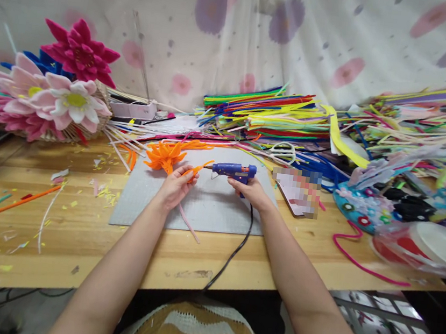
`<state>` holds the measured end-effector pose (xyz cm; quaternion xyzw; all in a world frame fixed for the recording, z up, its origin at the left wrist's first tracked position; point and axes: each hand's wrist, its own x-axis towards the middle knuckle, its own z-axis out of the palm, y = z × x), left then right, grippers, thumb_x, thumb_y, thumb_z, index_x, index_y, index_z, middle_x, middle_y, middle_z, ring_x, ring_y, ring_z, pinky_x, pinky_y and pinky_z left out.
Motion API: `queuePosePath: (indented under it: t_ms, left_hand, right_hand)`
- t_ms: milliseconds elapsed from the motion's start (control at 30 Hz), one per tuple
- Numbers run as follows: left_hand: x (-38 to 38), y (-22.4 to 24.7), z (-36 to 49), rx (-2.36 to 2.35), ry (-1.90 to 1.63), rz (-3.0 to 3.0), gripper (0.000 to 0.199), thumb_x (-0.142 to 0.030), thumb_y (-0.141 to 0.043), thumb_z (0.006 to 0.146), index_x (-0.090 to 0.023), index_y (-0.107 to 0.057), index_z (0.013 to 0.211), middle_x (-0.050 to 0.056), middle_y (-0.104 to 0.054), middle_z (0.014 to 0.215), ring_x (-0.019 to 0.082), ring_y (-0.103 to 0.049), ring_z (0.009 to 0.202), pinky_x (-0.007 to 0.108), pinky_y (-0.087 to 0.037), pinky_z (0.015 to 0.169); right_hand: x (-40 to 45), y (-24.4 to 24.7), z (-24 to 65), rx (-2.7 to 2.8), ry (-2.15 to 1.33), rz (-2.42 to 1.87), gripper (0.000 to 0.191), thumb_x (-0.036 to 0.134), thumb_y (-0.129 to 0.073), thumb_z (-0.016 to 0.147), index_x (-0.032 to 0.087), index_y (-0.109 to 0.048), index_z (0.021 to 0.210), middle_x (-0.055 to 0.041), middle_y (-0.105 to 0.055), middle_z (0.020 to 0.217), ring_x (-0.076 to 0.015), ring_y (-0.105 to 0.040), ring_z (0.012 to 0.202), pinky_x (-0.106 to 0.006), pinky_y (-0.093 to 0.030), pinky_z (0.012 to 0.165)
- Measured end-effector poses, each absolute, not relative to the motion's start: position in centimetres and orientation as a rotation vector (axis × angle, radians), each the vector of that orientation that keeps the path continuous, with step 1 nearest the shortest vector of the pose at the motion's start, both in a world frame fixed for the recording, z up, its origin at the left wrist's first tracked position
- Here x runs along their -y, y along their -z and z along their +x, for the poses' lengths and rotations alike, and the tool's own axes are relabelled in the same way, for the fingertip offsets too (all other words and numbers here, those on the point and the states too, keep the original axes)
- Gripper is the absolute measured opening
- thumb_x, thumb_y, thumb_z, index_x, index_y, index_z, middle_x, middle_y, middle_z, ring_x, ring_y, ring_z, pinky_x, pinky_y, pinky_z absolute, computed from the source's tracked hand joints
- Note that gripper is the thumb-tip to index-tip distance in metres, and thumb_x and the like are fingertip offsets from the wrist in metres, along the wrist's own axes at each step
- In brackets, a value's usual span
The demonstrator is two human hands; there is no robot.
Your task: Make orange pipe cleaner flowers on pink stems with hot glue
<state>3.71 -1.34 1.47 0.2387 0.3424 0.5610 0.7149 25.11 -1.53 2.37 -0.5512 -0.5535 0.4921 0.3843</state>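
My right hand (248, 188) is closed around the handle of a blue hot glue gun (226, 169), its nozzle pointing left. In my left hand (179, 186) is a small orange pipe cleaner piece (194, 173), pinched between the fingers, with its tip close to the nozzle; I cannot tell whether they touch. A pale pink stem (188, 223) runs down from below my left hand. Just behind that hand lies an orange pipe cleaner flower (164, 155) on the grey cutting mat (217, 212). A black cord (232, 256) hangs from the glue gun over the table edge.
Pipe cleaner flowers (80, 52) fill a basket at the left. Bundles of coloured pipe cleaners (270, 113) lie along the back, with scissors (284, 152) before them. A phone-like item (293, 192), partly blurred, and a clear tub (420, 248) are to the right. Scraps (108, 192) litter the left side.
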Motion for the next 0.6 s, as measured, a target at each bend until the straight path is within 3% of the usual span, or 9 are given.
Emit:
queuePosePath:
  t_ms: [600]
  left_hand:
    - [1.42,-1.64,3.83,-0.792,-1.244,0.549,0.018,-0.006,-0.069,0.063,-0.013,-0.058,0.076,0.001,-0.063,0.066,0.007,-0.06,0.063,0.015,-0.046,0.06]
  right_hand:
    - [1.49,-2.33,24.78,1.384,-1.223,-1.392,0.042,0.053,-0.069,0.054,0.016,-0.056,0.069,0.0053,-0.044,0.049,-0.0063,-0.036,0.045,-0.023,-0.03,0.045]
